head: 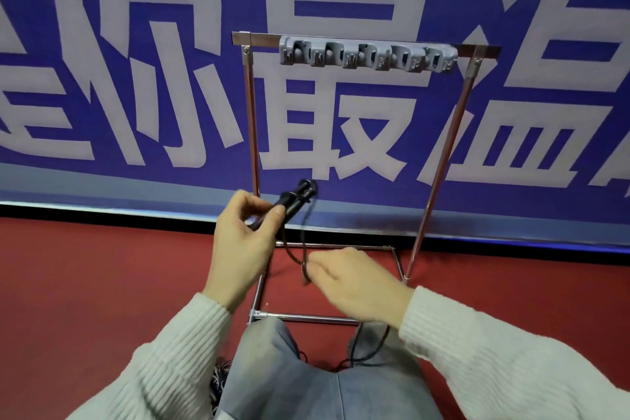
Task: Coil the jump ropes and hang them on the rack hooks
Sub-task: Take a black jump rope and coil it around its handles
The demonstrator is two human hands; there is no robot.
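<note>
Gripping the black handles (pixel 294 203) of a jump rope (pixel 304 249), the left hand (pixel 243 245) curls its fingers and thumb round them in front of the rack's left upright. The cord drops from the handles in a narrow loop to the right hand (pixel 347 283), whose fingers are bent over it and pinch it just above the rack's base bars. More cord trails down past the right wrist onto the grey-trousered knees (pixel 306 378). The chrome rack (pixel 252 119) stands on red floor (pixel 102 283) against a blue banner (pixel 136 78); its grey hook strip (pixel 366 56) sits on the top bar, well above both hands, with open space between the two uprights. A dark tangle (pixel 218 378) lies by the left knee.
</note>
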